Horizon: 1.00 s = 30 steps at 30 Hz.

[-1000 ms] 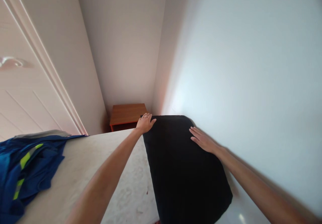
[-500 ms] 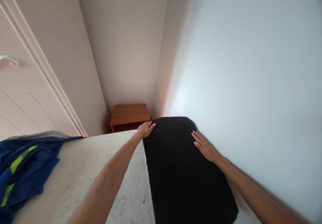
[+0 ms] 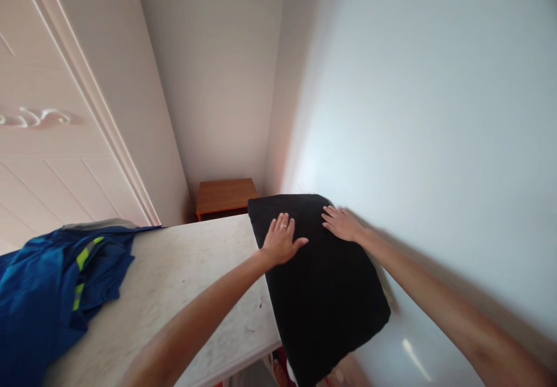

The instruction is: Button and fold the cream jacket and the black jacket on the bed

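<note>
A black cloth lies spread smooth along the right end of a white table, beside the wall, and its near end reaches past the table's front edge. My left hand rests palm down on it near the far left, fingers spread, with a ring on one finger. Flat on the cloth's right side is my right hand, its fingers extended toward the left. Neither hand grips anything. What lies beneath the cloth is hidden.
Crumpled blue clothing with yellow-green strips covers the table's left part. A low brown wooden stand is in the far corner. White wall bounds the right, and a panelled white door the left. Part of a foot shows below.
My left hand has left the cloth's far left corner and now lies flat further in and nearer me. My right hand has shifted slightly left. The view has moved, showing the table's front edge.
</note>
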Tool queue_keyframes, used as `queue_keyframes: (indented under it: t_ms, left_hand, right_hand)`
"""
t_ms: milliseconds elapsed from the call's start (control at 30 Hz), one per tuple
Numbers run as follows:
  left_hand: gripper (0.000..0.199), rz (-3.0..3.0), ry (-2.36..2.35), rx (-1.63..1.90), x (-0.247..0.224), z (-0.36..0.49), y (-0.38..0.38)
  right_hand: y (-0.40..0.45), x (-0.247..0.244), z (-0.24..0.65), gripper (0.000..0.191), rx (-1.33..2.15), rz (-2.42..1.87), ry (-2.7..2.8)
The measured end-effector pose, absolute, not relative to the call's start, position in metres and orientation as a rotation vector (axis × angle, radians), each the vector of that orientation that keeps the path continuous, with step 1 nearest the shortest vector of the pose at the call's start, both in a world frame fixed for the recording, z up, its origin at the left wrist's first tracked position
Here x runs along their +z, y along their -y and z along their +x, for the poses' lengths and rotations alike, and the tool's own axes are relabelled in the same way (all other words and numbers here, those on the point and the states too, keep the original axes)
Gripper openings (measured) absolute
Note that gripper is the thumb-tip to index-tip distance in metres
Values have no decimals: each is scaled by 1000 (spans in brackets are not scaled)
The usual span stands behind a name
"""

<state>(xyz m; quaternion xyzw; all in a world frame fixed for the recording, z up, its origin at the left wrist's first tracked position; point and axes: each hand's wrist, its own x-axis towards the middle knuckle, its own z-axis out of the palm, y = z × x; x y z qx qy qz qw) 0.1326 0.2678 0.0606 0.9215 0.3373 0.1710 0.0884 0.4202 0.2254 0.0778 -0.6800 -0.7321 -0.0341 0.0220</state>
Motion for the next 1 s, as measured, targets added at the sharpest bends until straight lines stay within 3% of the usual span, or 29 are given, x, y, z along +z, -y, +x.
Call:
queue_keyframes:
  t_ms: [167, 433, 667, 1000]
  left_hand:
    - [89, 2822, -481, 510, 52, 152, -198]
    - [80, 2825, -499, 635, 29, 147, -183]
    - [77, 2867, -505, 750, 24, 145, -181]
    - [75, 2846, -476, 776, 21, 143, -184]
  right_hand:
    - [-265, 101, 363, 60, -90, -1942, 2343]
    - [-324, 62, 342, 71, 340, -1936, 2452]
    - [-352, 49, 362, 79, 379, -1925, 2477]
    - [-383, 59, 412, 86, 477, -2250, 2243]
